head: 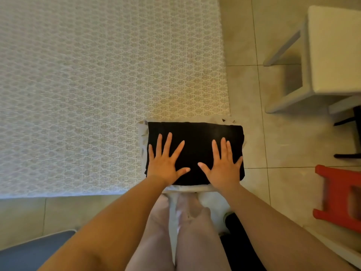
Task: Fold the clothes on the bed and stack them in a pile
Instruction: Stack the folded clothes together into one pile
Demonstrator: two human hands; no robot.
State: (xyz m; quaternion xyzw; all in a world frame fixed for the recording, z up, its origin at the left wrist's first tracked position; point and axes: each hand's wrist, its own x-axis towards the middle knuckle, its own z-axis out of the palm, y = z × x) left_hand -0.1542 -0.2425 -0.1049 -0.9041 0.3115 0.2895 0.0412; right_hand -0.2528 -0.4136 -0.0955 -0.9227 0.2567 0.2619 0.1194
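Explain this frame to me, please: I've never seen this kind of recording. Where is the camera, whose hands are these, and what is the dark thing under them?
There is no machine here. The single picture comes from a wide-angle camera on a person's head, looking down past their arms and legs. The left hand and right hand lie flat with fingers spread, pressing on a folded black garment. Neither hand grips anything. The garment tops a small pile; pale folded cloth shows beneath it. The pile sits at the corner of a bed with a patterned cover. On the tiled floor to the right stand a white stool and a red stool.
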